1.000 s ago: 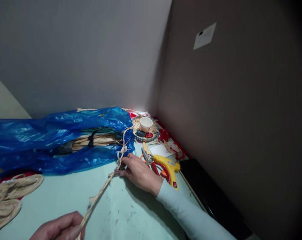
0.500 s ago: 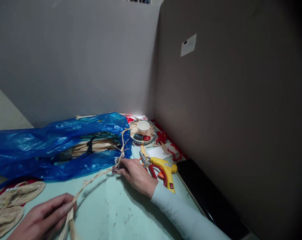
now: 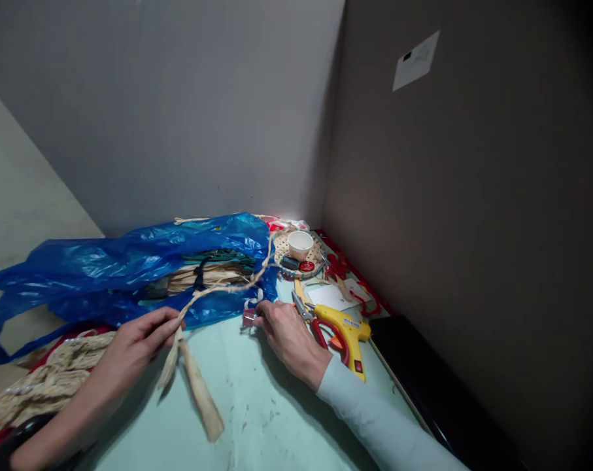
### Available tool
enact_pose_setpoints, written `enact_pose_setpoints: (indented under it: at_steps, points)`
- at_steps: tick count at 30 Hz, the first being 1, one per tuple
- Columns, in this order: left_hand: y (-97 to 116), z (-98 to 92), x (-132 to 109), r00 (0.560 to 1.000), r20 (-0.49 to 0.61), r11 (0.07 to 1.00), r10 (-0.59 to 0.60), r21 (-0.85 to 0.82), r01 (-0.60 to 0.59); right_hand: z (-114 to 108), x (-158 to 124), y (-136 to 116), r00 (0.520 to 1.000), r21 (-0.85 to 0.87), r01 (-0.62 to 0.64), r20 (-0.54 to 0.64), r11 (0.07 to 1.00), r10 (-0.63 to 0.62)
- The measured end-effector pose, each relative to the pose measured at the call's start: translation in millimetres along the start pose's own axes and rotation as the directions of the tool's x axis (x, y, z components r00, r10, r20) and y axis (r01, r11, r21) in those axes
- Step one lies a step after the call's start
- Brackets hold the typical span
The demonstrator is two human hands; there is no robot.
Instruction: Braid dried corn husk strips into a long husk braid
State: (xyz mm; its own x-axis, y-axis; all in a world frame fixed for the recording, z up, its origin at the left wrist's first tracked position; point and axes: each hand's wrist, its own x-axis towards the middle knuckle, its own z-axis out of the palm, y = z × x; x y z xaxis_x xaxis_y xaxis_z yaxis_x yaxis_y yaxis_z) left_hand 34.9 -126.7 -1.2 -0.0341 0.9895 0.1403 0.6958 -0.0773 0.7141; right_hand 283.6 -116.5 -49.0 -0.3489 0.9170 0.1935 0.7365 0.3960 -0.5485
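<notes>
At a pale green desk point(image 3: 286, 432) in the corner of two grey walls, a person works a pale twisted cord point(image 3: 227, 288) with both hands. The left hand point(image 3: 146, 337) pinches the cord near its lower end, thumb and fingers closed on it above the desk. The right hand point(image 3: 293, 340), its fingers drawn narrow, pinches a small purplish block point(image 3: 248, 318) at the desk, just in front of the blue bag point(image 3: 104, 261).

The cord's long axis runs away from the person and to the right: it climbs from the left hand, levels across the front of the bag, then bends steeply upward beside a woven tray point(image 3: 282, 246). Whether it ends there cannot be told. Below the left hand, two loose ends part, a short flat tail point(image 3: 167, 371) pointing down and to the left, a longer husk strip point(image 3: 203, 396) slanting down and to the right.

In the bag's opening lies a bundle of dried strips point(image 3: 178, 282). The tray bears a white cup point(image 3: 301, 243); nearer, red-handled cutters point(image 3: 320, 333) lie beside a yellow glue gun point(image 3: 359, 335). Braided pieces point(image 3: 55, 386) rest at far left, partly behind the left forearm.
</notes>
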Motion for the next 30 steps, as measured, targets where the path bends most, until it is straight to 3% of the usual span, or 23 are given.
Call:
enact_pose_setpoints:
  at_steps: [8,13,20,30]
  points:
    - [-2,43.4,21,0.962,0.233,0.990,0.139,-0.023,-0.138,0,0,-2,1.000,-0.055,0.014,0.010,0.998,-0.014]
    - [1,62.0,20,0.934,0.306,0.982,0.183,-0.018,-0.187,0,2,0,1.000,-0.082,0.010,0.023,0.997,-0.008]
    - [5,71.4,10,0.943,0.252,0.973,0.216,0.029,-0.231,-1,3,-1,0.999,-0.123,0.005,0.043,0.992,0.000]
    - [0,73.9,8,0.964,0.189,0.981,0.185,0.019,-0.192,4,3,2,0.997,-0.147,0.002,0.071,0.989,0.008]
